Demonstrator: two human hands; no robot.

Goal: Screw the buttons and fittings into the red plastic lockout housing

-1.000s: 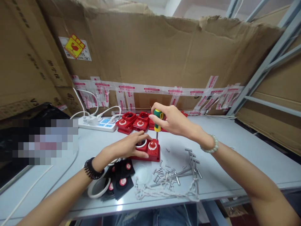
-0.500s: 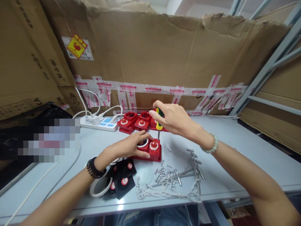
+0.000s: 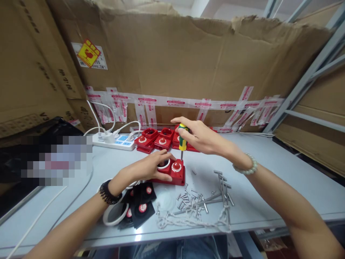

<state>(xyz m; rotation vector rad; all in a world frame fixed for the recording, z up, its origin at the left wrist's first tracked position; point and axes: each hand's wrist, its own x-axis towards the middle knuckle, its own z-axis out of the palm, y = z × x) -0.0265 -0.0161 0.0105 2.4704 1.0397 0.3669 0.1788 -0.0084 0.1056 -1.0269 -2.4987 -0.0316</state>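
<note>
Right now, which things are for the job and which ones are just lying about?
Seem part of the job:
screwdriver, in the right hand
red box, held by the left hand
loose screws, probably

Seem just lying about:
power strip
cardboard sheet at the back

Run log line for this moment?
Left hand: holding red plastic box | right hand: gripping green-and-yellow-handled screwdriver, tip at box's far right corner | silver metal screws: near box
</note>
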